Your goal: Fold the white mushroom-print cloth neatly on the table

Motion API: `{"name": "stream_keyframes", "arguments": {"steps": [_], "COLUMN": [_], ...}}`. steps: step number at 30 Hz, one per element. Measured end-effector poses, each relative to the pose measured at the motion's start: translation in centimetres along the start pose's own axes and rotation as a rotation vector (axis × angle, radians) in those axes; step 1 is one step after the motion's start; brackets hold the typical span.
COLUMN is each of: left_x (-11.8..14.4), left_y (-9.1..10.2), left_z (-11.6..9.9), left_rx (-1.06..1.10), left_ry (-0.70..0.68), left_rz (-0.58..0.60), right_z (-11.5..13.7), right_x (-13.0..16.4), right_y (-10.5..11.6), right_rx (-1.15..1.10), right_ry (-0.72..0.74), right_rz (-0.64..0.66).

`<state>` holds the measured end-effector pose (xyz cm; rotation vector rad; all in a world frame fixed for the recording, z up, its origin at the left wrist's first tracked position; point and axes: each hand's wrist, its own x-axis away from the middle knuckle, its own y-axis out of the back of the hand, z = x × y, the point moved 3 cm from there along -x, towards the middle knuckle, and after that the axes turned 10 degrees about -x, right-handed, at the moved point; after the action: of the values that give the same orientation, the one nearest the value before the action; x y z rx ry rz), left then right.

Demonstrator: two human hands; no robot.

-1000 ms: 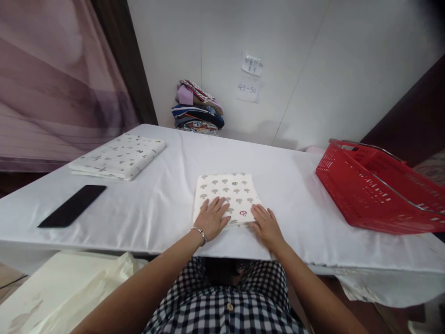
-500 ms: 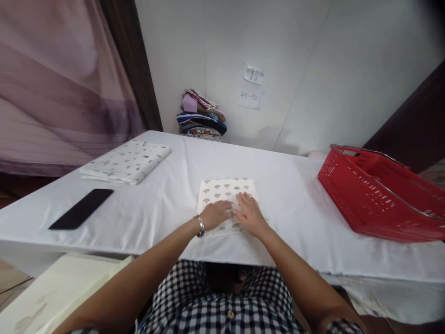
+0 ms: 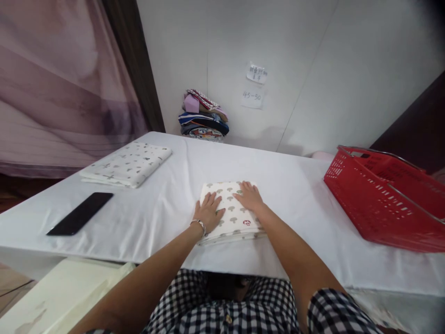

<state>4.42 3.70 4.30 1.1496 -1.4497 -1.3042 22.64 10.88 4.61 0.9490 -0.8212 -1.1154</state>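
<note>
A folded white cloth (image 3: 233,211) printed with grey mushrooms and a small red figure lies flat near the table's front edge. My left hand (image 3: 207,214), a silver bracelet at its wrist, rests with spread fingers on the cloth's left side. On its upper right part lies my right hand (image 3: 250,196), flat with fingers stretched out. Neither hand grips anything. Another folded white cloth (image 3: 128,164), with small grey prints, sits apart at the far left.
A white-covered table (image 3: 167,199) spans the view. On it lie a black phone-like slab (image 3: 81,214) at left and a red perforated basket (image 3: 378,204) at right. Behind the table, a stack of folded fabrics (image 3: 204,116) stands against the wall. Handwritten papers (image 3: 253,96) are stuck there.
My hands have moved apart on the cloth: the left towards its left edge, the right up and slightly right. More of the print shows between them.
</note>
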Motion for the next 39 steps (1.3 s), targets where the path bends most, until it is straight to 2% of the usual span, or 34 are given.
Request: {"name": "stream_keyframes", "arguments": {"steps": [2,4,7,10,14,18,21,25,28,34,39], "left_x": [0.0,-0.2,-1.4,-3.3,-5.0,-5.0,-4.9,-4.9,-4.9,-4.7,-4.6], "left_y": [0.1,0.4,0.9,1.3,0.4,-0.2,-0.2,-0.1,-0.1,0.2,0.4], "left_z": [0.0,0.0,-0.2,-0.2,0.1,0.2,0.2,0.1,0.1,0.2,0.2], "left_rx": [-0.005,-0.012,-0.016,-0.045,-0.079,-0.097,-0.112,-0.119,-0.105,-0.046,-0.029], "left_ry": [-0.006,-0.002,0.019,0.055,0.087,0.085,0.088,0.091,0.087,0.082,0.082], "left_rz": [0.002,0.025,0.068,-0.003,-0.005,0.009,0.015,0.009,0.008,-0.012,-0.011], "right_z": [-1.6,-2.2,-2.1,-1.9,-2.0,-1.5,-0.1,2.2,2.8,2.5,-0.3], "right_x": [-0.1,0.0,0.1,0.2,0.2,0.1,0.6,2.3,3.2,3.6,6.2], "right_y": [0.4,0.5,0.2,0.0,0.3,0.7,0.3,-1.1,-1.8,-1.4,-0.6], "right_rx": [0.003,0.005,0.013,0.009,0.007,0.029,0.057,0.042,0.010,-0.004,-0.021], "right_ry": [-0.076,-0.093,-0.091,-0.100,-0.097,-0.113,-0.146,0.000,0.032,0.034,-0.068], "right_rz": [-0.014,-0.032,-0.044,-0.039,-0.028,-0.020,-0.025,-0.022,-0.021,-0.046,-0.103]}}
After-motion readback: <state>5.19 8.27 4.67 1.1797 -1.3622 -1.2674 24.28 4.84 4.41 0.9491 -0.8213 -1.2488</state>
